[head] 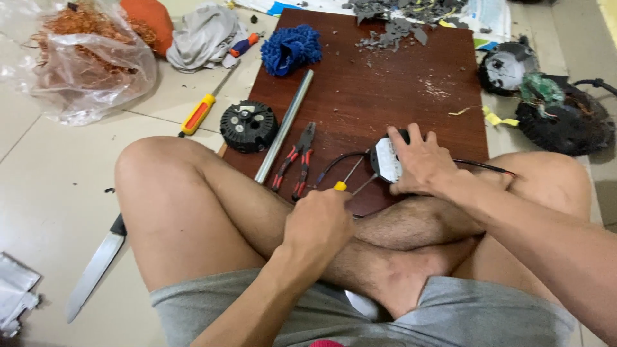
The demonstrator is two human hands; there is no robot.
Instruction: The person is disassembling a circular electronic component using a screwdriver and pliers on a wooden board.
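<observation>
One head-worn view, looking steeply down and forward over crossed legs [257, 212] on the tiled floor [51, 193], close to the brown board [398, 103], with both forearms reaching in from the bottom edge.

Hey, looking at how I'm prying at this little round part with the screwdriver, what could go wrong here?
The screwdriver in your left hand points toward your right hand, which pins the round part; a slip could stab those fingers. The work sits right above your bare crossed legs, so a slip could also hit them. The knife lies bare on the floor by your left knee.
</observation>
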